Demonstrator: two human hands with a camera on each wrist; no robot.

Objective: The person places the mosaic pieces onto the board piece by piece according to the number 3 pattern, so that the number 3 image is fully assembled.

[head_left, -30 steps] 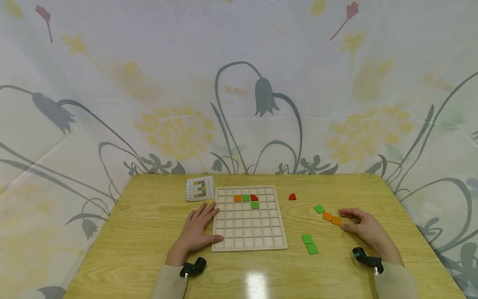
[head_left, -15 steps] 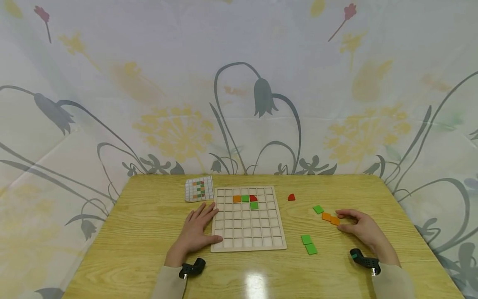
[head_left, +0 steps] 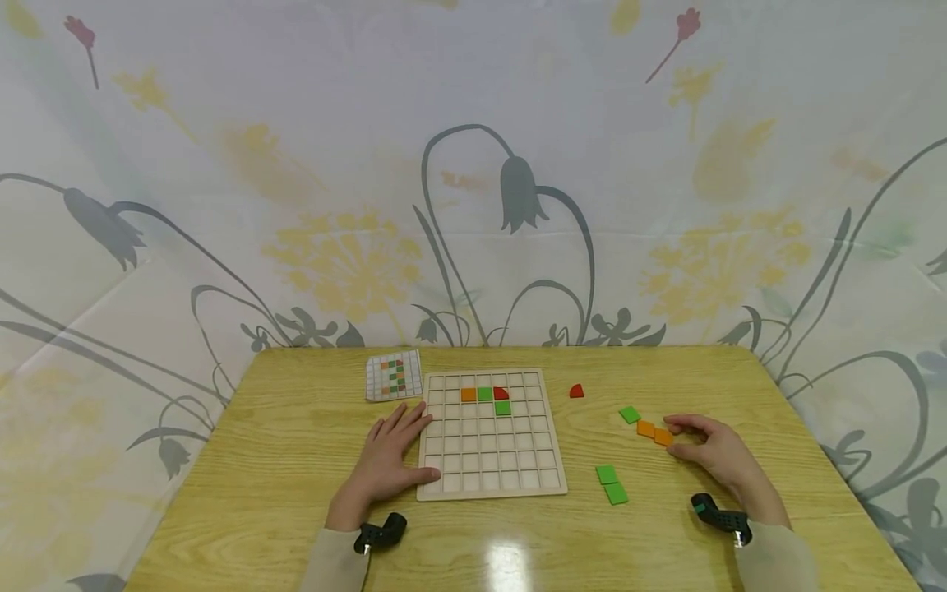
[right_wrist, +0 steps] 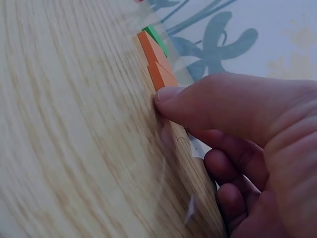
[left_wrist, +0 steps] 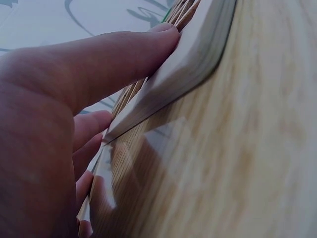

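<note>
My left hand [head_left: 392,456] rests at the left edge of a wooden grid board [head_left: 466,460], fingers spread, thumb on its lower left corner. In the left wrist view the thumb [left_wrist: 114,54] lies over the board's rim. Set in the grid are an orange square [head_left: 469,395], a green square [head_left: 484,394], a red quarter-circle [head_left: 501,393] and another green square [head_left: 503,408] under it. At the right, my right hand [head_left: 718,452] has thumb and forefinger a little apart at the end of an orange tile [right_wrist: 159,77], the thumb tip right against it.
Beside that tile lie another orange tile [head_left: 646,429] and a green tile [head_left: 630,414]. Two green tiles [head_left: 611,484] lie nearer the board, and a loose red quarter-circle [head_left: 576,391] farther back. A printed pattern card [head_left: 376,382] lies left of the board. A floral curtain [head_left: 473,164] hangs behind the table.
My right thumb and forefinger have shifted slightly left, closer to the nearest orange tile. The left hand, board and tiles stay put; the head view moves a little.
</note>
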